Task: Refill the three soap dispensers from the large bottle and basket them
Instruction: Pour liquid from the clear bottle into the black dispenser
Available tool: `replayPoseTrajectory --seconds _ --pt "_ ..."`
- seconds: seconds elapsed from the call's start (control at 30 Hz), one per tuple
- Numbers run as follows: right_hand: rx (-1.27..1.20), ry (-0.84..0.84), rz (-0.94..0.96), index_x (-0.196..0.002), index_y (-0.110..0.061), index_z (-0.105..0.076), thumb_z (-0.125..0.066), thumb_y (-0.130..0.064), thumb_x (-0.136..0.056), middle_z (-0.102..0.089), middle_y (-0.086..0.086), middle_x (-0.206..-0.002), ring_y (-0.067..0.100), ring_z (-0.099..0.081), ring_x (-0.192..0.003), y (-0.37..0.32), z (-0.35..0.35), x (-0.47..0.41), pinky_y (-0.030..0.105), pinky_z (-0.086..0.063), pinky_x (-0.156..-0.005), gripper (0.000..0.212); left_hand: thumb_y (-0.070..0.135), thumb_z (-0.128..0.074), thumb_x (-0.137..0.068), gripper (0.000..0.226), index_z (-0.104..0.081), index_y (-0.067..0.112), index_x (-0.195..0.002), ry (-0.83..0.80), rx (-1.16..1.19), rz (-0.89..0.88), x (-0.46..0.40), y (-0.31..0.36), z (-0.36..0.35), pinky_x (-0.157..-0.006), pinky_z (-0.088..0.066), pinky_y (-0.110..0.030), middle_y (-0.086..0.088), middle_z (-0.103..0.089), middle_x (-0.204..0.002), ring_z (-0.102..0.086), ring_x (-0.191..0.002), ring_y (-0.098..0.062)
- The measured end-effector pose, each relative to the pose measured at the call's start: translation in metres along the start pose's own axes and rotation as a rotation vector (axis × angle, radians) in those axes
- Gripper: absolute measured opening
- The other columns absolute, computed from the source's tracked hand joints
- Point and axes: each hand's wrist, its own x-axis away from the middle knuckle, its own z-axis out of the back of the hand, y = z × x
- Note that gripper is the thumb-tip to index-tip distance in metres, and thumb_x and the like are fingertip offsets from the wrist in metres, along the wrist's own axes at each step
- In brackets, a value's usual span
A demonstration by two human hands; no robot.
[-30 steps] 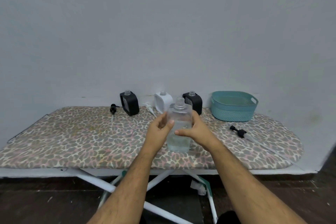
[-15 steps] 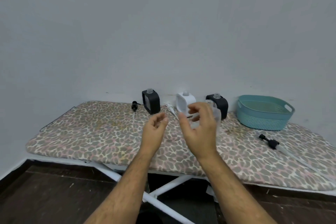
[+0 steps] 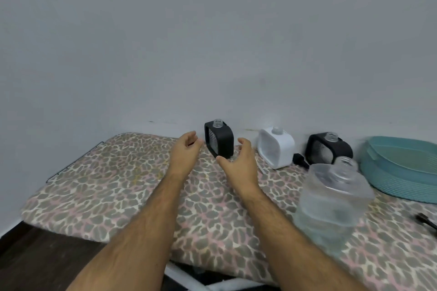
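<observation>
Nearest, on the leopard-print ironing board (image 3: 113,186), the large clear bottle (image 3: 331,198) stands uncapped at the right, held by neither hand. Further in, the left hand (image 3: 185,155) and right hand (image 3: 238,164) hover with each grip spread and empty, flanking the left black dispenser (image 3: 220,140). Beyond, by the wall, stand the white dispenser (image 3: 276,149), the second black dispenser (image 3: 328,147) and the teal basket (image 3: 402,179).

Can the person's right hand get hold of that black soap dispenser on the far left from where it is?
Probably yes. The right hand hovers open just in front of the left black dispenser, with nothing between them. The left hand is at the dispenser's other side, not blocking, and the large clear bottle stands off to the right.
</observation>
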Motion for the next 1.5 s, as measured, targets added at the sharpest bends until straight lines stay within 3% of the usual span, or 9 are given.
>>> replayPoseTrajectory --seconds 0.13,0.3,0.4,0.6,0.97,1.13,1.27,1.4,1.5 --pt "0.022 0.044 -0.056 -0.150 -0.020 -0.027 -0.079 -0.038 -0.074 -0.043 0.003 -0.147 0.020 -0.043 -0.133 0.018 -0.030 -0.040 0.042 -0.041 -0.109 0.093 0.036 -0.062 -0.094 0.058 -0.044 0.017 -0.146 -0.025 -0.015 0.020 -0.043 -0.008 -0.012 -0.103 -0.049 -0.047 -0.001 -0.052 -0.144 -0.058 -0.123 -0.026" --pt "-0.032 0.052 -0.056 -0.140 -0.022 -0.035 -0.079 -0.036 -0.074 -0.059 -0.002 -0.126 0.018 -0.058 -0.114 0.034 -0.051 -0.066 0.034 -0.050 -0.093 0.081 0.043 -0.057 -0.097 0.063 -0.038 0.014 -0.149 -0.080 -0.040 0.002 -0.077 -0.014 -0.032 -0.112 -0.039 -0.040 -0.001 -0.044 -0.151 -0.044 -0.137 -0.018" --pt "-0.049 0.070 -0.022 -0.124 -0.022 -0.045 -0.073 -0.025 -0.081 -0.061 -0.007 -0.111 0.015 -0.061 -0.101 0.039 -0.057 -0.068 0.032 -0.053 -0.083 0.051 0.037 -0.054 -0.099 0.044 -0.054 0.012 -0.136 -0.149 -0.019 -0.027 -0.081 -0.016 -0.040 -0.095 -0.046 -0.020 0.000 -0.059 -0.135 -0.055 -0.126 -0.016" --pt "-0.156 0.065 -0.004 -0.111 -0.031 -0.045 -0.074 -0.026 -0.082 -0.062 -0.011 -0.104 0.008 -0.061 -0.095 0.029 -0.043 -0.051 0.028 -0.052 -0.079 0.042 0.031 -0.059 -0.098 0.027 -0.061 0.015 -0.120 -0.114 0.035 -0.052 -0.059 -0.007 -0.034 -0.067 -0.046 -0.004 0.015 -0.064 -0.103 -0.060 -0.090 0.008" --pt "-0.270 -0.031 0.010 -0.124 -0.023 -0.050 -0.069 -0.012 -0.079 -0.063 -0.012 -0.105 0.003 -0.062 -0.095 -0.012 0.027 0.057 0.017 -0.049 -0.071 0.050 0.056 -0.069 -0.083 0.080 -0.040 0.021 -0.149 -0.180 0.076 -0.044 0.056 0.024 0.001 -0.110 -0.040 -0.033 0.005 -0.046 -0.147 -0.045 -0.131 -0.009" --pt "-0.290 -0.118 -0.037 -0.122 -0.028 -0.049 -0.062 -0.004 -0.084 -0.064 -0.008 -0.105 0.011 -0.064 -0.096 -0.006 0.058 0.100 0.020 -0.051 -0.072 0.046 0.042 -0.073 -0.084 0.065 -0.050 0.022 -0.141 -0.251 0.069 -0.011 0.115 0.025 0.010 -0.085 -0.049 -0.014 0.008 -0.059 -0.127 -0.058 -0.111 0.000" --pt "-0.271 -0.211 -0.094 -0.122 -0.032 -0.047 -0.053 0.003 -0.088 -0.063 0.000 -0.113 0.019 -0.064 -0.101 0.008 0.074 0.120 0.033 -0.058 -0.079 0.050 0.031 -0.080 -0.079 0.057 -0.057 0.018 -0.130 -0.214 0.088 -0.002 0.152 0.014 0.010 -0.075 -0.052 -0.014 0.007 -0.065 -0.117 -0.064 -0.108 -0.009" --pt "-0.188 -0.210 -0.040 -0.141 -0.024 -0.046 -0.045 0.005 -0.092 -0.060 -0.002 -0.125 0.013 -0.059 -0.112 0.016 0.079 0.127 0.025 -0.051 -0.091 0.057 0.030 -0.087 -0.072 0.057 -0.057 0.022 -0.120 -0.061 0.030 -0.016 0.175 0.018 -0.001 -0.075 -0.054 -0.020 0.011 -0.065 -0.105 -0.064 -0.095 -0.004" --pt "-0.129 -0.158 -0.036 -0.141 -0.020 -0.049 -0.043 0.002 -0.096 -0.061 -0.001 -0.125 0.010 -0.058 -0.106 0.018 0.080 0.126 0.012 -0.045 -0.079 0.051 0.040 -0.086 -0.071 0.056 -0.054 0.025 -0.115 0.033 -0.038 -0.019 0.186 0.024 -0.010 -0.074 -0.051 -0.021 0.014 -0.062 -0.100 -0.062 -0.091 -0.005"
